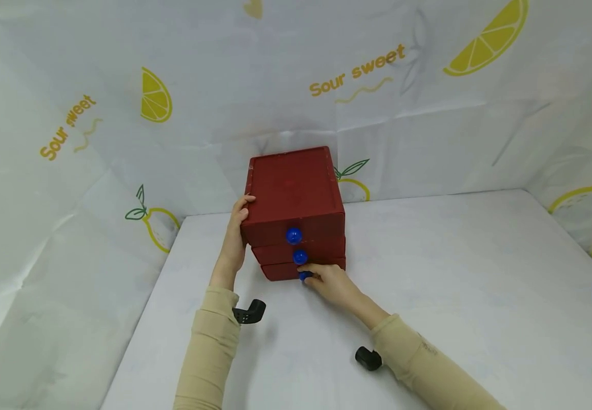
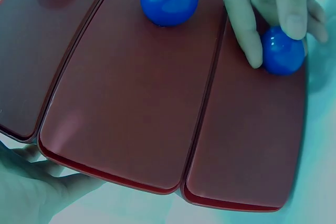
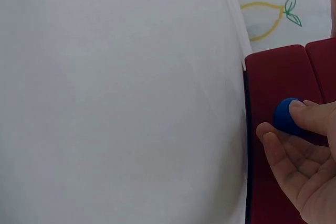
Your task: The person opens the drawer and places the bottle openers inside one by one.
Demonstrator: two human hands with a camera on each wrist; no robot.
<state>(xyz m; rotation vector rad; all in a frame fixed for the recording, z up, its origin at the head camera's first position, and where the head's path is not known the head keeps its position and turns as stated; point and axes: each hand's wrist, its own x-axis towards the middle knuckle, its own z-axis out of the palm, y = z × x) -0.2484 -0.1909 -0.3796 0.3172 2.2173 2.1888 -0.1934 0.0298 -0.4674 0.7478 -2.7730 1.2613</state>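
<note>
A dark red cabinet (image 1: 291,188) with three stacked drawers stands on the white table, a round blue knob on each drawer front. All the drawers look closed. My left hand (image 1: 233,233) rests on the cabinet's left side, fingers reaching up to the top edge; the left wrist view catches part of that hand (image 2: 31,187) beside the drawer fronts. Down at the lowest drawer, my right hand (image 1: 334,283) pinches the bottom blue knob (image 2: 283,51) between thumb and fingers. The middle knob (image 1: 300,257) and top knob (image 1: 294,236) are untouched.
The white table (image 1: 455,296) extends around the cabinet. Behind it hangs a white cloth (image 1: 255,74) printed with lemons and words, close to the cabinet's back. Black camera mounts (image 1: 250,312) stick out from both sleeves.
</note>
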